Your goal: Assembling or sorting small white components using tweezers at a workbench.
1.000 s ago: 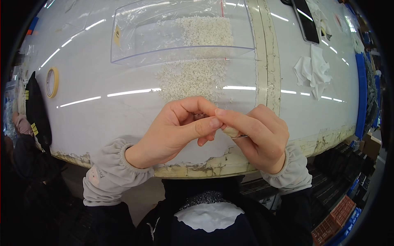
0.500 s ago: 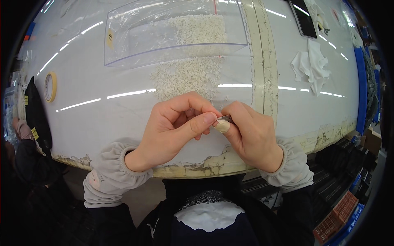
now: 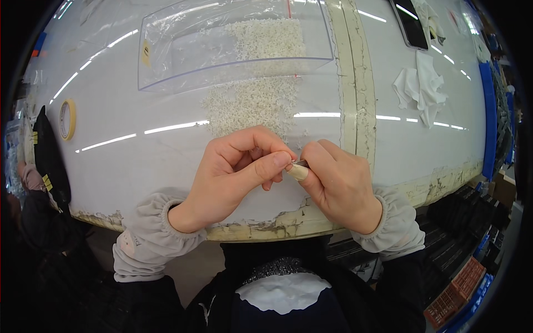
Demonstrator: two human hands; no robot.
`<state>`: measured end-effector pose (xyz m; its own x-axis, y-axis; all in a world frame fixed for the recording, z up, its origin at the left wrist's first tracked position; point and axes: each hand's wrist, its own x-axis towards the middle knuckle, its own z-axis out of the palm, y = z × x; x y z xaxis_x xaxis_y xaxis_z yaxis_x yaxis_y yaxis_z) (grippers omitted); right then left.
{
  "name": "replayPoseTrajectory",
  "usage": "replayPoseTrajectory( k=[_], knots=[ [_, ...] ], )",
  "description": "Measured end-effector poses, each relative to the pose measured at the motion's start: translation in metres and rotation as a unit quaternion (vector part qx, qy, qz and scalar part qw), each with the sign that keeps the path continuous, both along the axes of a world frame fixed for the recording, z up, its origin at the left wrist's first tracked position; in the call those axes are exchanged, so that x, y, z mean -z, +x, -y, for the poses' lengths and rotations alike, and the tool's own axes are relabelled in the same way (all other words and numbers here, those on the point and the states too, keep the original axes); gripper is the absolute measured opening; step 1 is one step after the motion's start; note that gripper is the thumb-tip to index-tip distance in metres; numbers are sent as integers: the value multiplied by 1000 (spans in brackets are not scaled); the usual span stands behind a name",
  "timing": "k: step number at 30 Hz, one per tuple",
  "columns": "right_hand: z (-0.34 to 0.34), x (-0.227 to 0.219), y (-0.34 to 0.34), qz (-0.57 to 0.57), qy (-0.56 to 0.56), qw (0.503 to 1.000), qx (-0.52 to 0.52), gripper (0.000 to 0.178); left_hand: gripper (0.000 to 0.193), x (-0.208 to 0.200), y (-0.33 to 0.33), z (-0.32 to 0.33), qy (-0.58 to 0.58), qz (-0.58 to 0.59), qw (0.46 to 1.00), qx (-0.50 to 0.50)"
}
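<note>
My left hand (image 3: 225,172) is closed in a pinch, thumb against forefinger, on a tiny white piece mostly hidden by the fingertips. Against it, my right hand (image 3: 347,186) grips a small metal blade (image 3: 302,163) between thumb and bent forefinger. Tan tape wraps the right thumb. The fingertips of both hands meet just above the table, near its front edge. Right beyond them lies a loose heap of small white pieces (image 3: 250,105), too small to make out singly. More of these pieces lie inside a clear plastic box (image 3: 222,65) behind the heap.
A roll of tape (image 3: 68,119) stands at the left beside a black bag (image 3: 50,152). At the right are crumpled white cloths (image 3: 422,89) and a phone (image 3: 410,25). A worn tape strip (image 3: 357,100) crosses the white table (image 3: 139,166). Blue bins line the right side.
My right fingers have shifted slightly and the blade has tilted at the left fingertips. My left hand has barely moved.
</note>
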<state>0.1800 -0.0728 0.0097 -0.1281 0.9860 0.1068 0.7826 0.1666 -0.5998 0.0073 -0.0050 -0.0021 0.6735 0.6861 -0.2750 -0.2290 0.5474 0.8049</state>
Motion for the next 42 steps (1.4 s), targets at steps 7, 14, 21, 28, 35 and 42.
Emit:
replayPoseTrajectory(
  k=[7,14,21,28,35,42],
  knots=[
    [0,5,0,-20,19,1000,10,17,6,-1,1,1,-18,18,1000,-1],
    [0,4,-2,-13,8,1000,15,17,7,0,1,3,-30,17,999,-8],
    [2,3,-2,3,1,1000,10,18,8,0,1,3,-57,22,998,-5],
    [0,10,-1,-6,36,999,18,17,7,-4,1,2,-89,30,996,4],
    [-1,10,0,-5,47,999,16,17,5,-4,1,2,-78,28,996,17],
    [-2,3,-1,-22,42,999,2,13,5,-3,1,1,-83,30,996,23]
  ],
)
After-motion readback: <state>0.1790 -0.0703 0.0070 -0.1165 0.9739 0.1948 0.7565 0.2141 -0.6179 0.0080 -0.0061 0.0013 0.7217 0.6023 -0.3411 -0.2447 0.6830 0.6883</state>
